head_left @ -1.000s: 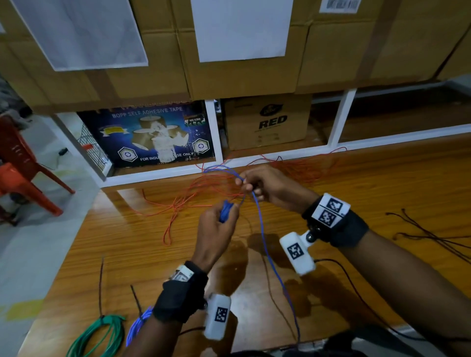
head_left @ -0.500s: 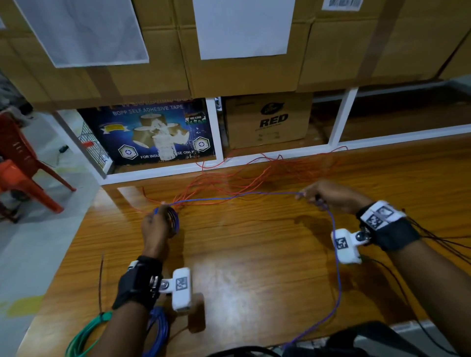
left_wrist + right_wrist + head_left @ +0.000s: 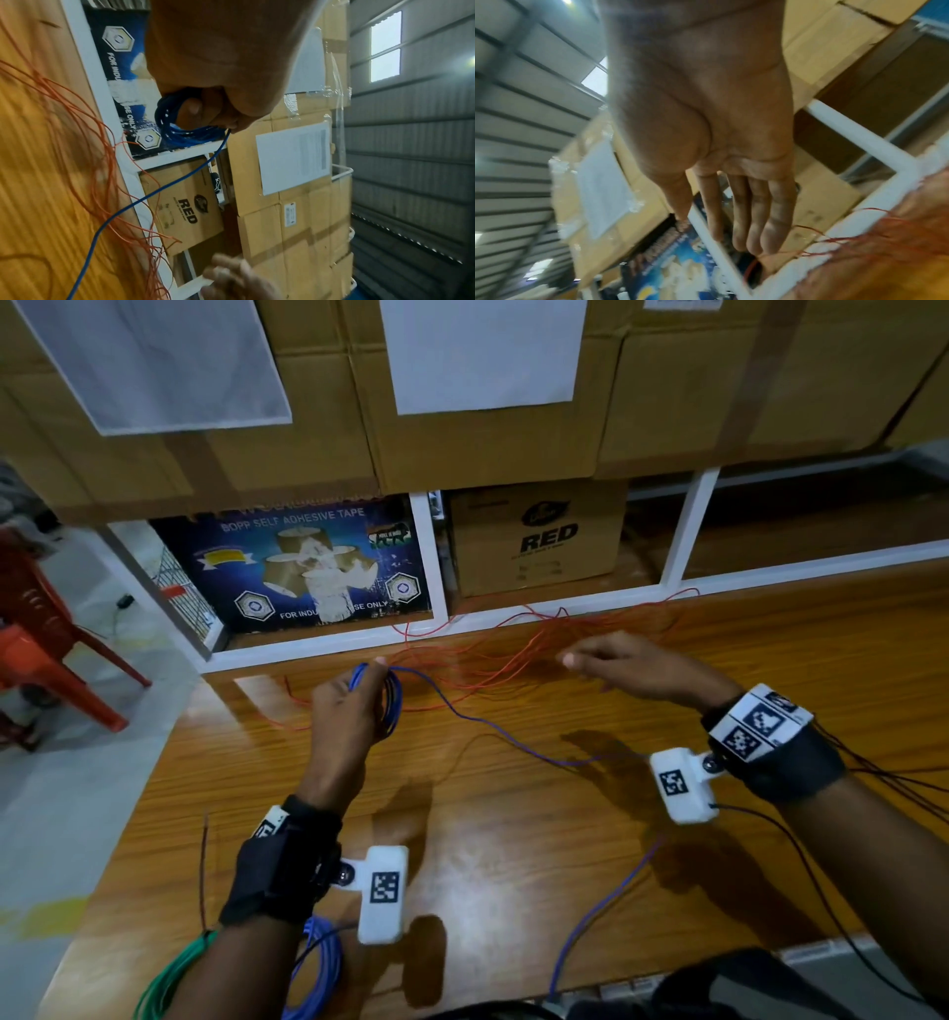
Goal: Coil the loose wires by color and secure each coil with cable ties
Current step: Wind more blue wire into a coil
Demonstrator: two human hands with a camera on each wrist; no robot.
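My left hand point(image 3: 359, 706) is raised over the wooden table point(image 3: 513, 855) and grips a small coil of blue wire point(image 3: 393, 706). The left wrist view shows its fingers curled round the blue coil point(image 3: 172, 127). The free blue wire point(image 3: 513, 737) runs slack from the coil across the table to the right and drops off the near edge. My right hand point(image 3: 580, 660) hovers over the loose red wires point(image 3: 513, 649), fingers out, holding nothing. Its palm and straight fingers point(image 3: 752, 213) show plainly in the right wrist view.
A green coil point(image 3: 169, 978) and a second blue coil point(image 3: 321, 963) lie at the near left corner. Thin black wires point(image 3: 898, 773) trail at the right. A white shelf frame point(image 3: 436, 634) with cardboard boxes point(image 3: 534, 536) borders the table's far edge. Red chairs point(image 3: 46, 649) stand at the left.
My right hand has let go of the blue wire and moved left toward the left hand. The wire, taut before, now lies slack on the table.
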